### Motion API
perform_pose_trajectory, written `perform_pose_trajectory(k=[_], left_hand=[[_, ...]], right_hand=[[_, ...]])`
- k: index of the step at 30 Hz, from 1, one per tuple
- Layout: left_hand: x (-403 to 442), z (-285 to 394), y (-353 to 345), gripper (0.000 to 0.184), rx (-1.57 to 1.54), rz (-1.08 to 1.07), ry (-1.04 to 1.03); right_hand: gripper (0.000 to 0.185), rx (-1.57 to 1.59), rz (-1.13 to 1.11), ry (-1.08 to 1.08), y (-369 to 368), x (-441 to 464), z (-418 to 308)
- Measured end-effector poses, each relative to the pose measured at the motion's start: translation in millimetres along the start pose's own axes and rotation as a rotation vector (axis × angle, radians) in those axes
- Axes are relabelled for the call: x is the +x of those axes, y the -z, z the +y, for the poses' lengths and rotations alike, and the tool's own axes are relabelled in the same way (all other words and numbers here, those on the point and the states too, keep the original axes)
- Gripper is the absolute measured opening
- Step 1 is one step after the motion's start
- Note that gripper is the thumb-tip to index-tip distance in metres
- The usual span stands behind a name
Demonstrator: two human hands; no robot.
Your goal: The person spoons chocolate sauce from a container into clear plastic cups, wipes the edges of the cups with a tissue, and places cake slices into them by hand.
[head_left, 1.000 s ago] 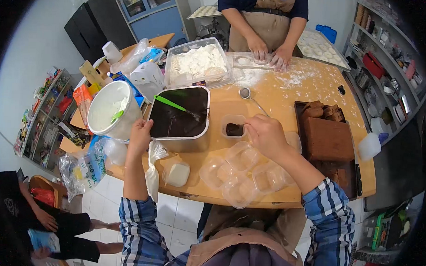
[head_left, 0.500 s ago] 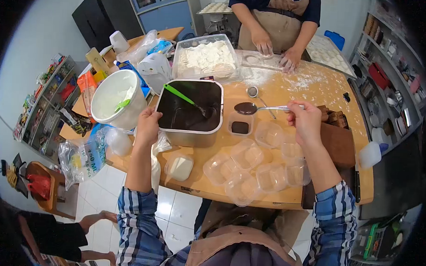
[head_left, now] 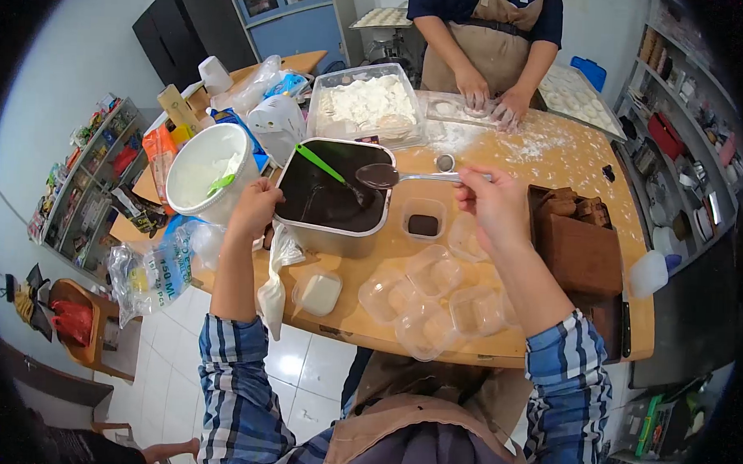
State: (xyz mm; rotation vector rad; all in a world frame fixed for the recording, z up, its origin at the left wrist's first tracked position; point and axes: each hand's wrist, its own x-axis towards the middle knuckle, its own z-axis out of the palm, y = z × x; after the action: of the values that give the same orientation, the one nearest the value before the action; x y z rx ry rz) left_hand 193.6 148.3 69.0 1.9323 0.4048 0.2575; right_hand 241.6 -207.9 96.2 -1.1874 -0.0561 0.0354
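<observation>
"What's that left grip (head_left: 256,205) doing at 10 o'clock?"

"It's pinched closed on the dark-filled pan (head_left: 330,244), 11 o'clock on the tabletop (head_left: 582,170)."

"And the spoon (head_left: 377,177)?"

"Coated bowl over the pan; 1 cup (head_left: 411,211), 12 o'clock, already has a dark layer. The right grip (head_left: 497,207), 1 o'clock, closes around the handle."
</observation>
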Motion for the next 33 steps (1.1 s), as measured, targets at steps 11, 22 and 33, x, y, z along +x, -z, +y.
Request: perform_pose_trajectory(k=[11, 22, 33], left_hand=[[47.5, 23.3, -17.8, 0.049, 0.502, 0.061, 0.002], [61.6, 35.3, -28.2, 0.035, 0.349, 0.049, -0.149], [10.7, 76.8, -38.7, 0.028, 0.203, 0.234, -0.355]], right_hand=[[0.014, -0.094, -0.101, 0.009, -38.7, -9.3, 29.5], [0.014, -0.187, -0.112, 0.088, -29.3, -13.5, 28.8], [0.014, -0.282, -0.095, 0.068, -27.4, -14.3, 35.4]])
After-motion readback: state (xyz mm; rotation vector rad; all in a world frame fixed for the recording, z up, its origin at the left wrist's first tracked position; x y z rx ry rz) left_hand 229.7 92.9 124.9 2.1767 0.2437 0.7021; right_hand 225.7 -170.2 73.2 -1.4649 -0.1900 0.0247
